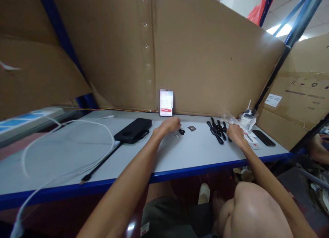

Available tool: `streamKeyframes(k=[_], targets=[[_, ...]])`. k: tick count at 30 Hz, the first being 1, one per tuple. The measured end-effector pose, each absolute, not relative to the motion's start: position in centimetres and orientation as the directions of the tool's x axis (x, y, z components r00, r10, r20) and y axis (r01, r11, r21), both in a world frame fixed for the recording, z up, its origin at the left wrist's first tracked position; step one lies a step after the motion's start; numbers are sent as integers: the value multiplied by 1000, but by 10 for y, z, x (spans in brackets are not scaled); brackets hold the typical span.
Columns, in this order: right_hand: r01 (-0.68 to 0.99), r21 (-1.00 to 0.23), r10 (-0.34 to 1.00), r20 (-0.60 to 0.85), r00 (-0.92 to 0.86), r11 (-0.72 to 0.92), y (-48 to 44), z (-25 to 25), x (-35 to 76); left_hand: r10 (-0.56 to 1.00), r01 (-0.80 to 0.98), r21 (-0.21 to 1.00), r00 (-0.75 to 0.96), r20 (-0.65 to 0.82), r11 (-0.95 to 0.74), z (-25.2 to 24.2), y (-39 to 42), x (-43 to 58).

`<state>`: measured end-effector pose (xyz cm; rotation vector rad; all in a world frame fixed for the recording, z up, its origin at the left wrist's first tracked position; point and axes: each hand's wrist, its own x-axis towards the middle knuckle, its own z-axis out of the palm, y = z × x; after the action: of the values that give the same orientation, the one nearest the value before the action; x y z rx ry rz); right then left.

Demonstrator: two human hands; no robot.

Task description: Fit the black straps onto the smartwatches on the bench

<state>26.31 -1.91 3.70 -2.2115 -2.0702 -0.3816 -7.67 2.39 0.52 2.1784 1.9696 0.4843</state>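
My left hand (168, 125) is low over the table, just in front of the lit phone (166, 103). Its fingers are curled together, and anything in them is hidden. Close to its fingertips lie a small black part (182, 132) and a tiny silvery piece (176, 136). A flat metal-grey piece (191, 128) sits a little farther right. My right hand (235, 132) has its fingers bent down at the right side of several slim black-handled tools (218, 130). One dark handle shows partly under it; whether the fingers grip it is hidden.
A black power bank (133, 130) with a cable lies left on the table, beside a looping white cable (113, 138). At right are clear plastic packaging (231, 119), a white bottle-like object (247, 120) and a dark phone (264, 138). Cardboard (205, 60) walls the back.
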Motion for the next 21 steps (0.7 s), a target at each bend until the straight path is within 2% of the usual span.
streamKeyframes(k=[3,6,9,14,18,21], targets=[[997,59,987,150,-60,52,-41,42,243,982,934,323,107,157,-153,4,21,-69],[990,67,990,50,-130,127,-57,36,223,958,912,341,149,244,-229,-1,17,-57],[989,52,988,53,-145,142,-60,26,210,944,909,327,164,287,-257,-3,15,-47],[991,1,987,85,-135,136,-51,21,208,956,910,347,139,258,-226,-2,10,-42],[990,-26,990,27,-138,138,-40,23,214,952,923,327,107,288,-203,-8,9,-34],[989,-85,992,-28,-125,122,-34,23,217,954,895,408,61,293,-182,-14,14,-25]])
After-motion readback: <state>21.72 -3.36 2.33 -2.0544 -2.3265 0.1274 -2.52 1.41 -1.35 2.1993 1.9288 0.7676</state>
